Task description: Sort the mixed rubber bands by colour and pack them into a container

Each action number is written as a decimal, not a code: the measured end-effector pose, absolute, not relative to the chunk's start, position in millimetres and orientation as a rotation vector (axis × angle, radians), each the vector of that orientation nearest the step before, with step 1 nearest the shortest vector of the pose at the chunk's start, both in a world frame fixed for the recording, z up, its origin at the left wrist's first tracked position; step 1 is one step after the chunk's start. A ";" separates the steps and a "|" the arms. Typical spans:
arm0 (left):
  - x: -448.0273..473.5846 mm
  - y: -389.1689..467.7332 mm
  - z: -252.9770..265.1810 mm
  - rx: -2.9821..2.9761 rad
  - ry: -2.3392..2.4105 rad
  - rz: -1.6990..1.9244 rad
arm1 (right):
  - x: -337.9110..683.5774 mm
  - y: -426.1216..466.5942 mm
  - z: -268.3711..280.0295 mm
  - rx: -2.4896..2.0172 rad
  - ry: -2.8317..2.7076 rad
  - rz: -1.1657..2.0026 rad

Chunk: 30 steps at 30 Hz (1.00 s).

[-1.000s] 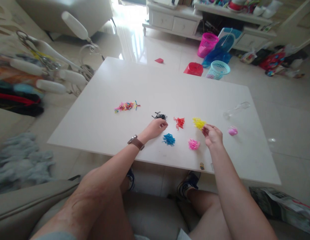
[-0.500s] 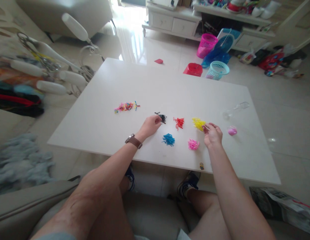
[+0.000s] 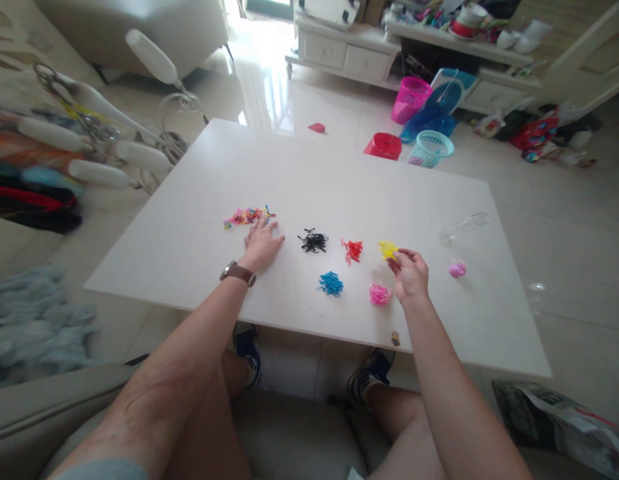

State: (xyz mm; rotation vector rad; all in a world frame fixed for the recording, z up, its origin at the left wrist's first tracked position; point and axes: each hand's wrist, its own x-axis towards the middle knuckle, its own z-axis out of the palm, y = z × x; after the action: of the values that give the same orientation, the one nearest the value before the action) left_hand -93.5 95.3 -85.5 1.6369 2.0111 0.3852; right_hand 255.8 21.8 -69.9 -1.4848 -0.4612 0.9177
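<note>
My left hand [image 3: 262,241] lies over the near side of a mixed-colour pile of small rubber bands [image 3: 242,217], its fingers spread and fingertips among the bands. My right hand [image 3: 408,272] is at the right edge of a yellow pile of bands [image 3: 387,250], thumb and fingers pinched together; what they hold, if anything, is too small to make out. Between my hands lie a black pile [image 3: 314,241] and a red pile [image 3: 352,251]. Nearer to me are a blue pile [image 3: 331,284] and a pink pile [image 3: 380,294].
On the white table [image 3: 309,173], a clear plastic item [image 3: 462,229] and a pink-purple round object [image 3: 457,268] lie at the right. A small brown-yellow piece [image 3: 395,338] sits by the near edge. Baskets [image 3: 431,148] stand on the floor beyond.
My left hand has moved left from the black pile to the mixed pile, and its fingers have spread. My right hand stays by the yellow pile. The view has shifted slightly.
</note>
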 end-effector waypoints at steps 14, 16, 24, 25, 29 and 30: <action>-92.9 103.2 -84.6 1.587 2.083 0.522 | 252.0 15.9 -62.3 -1.490 -0.494 0.931; -94.0 104.5 -85.5 1.589 2.073 0.525 | 250.8 15.3 -61.6 -1.498 -0.524 0.923; -100.2 110.9 -96.8 1.676 1.977 0.552 | 249.9 13.6 -63.0 -1.527 -0.632 0.913; -100.4 110.8 -96.9 1.682 1.976 0.543 | 249.8 13.5 -63.7 -1.532 -0.637 0.915; -101.8 110.0 -92.4 1.699 1.986 0.522 | 247.6 13.6 -65.8 -1.536 -0.632 0.931; -103.1 110.5 -90.4 1.703 1.980 0.535 | 246.7 13.6 -65.7 -1.533 -0.627 0.934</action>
State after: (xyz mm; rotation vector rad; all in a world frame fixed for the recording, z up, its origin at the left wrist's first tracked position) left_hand -103.1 110.5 -90.4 1.7034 1.9798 0.5351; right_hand 246.7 13.6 -65.7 -1.5333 -0.6275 0.9337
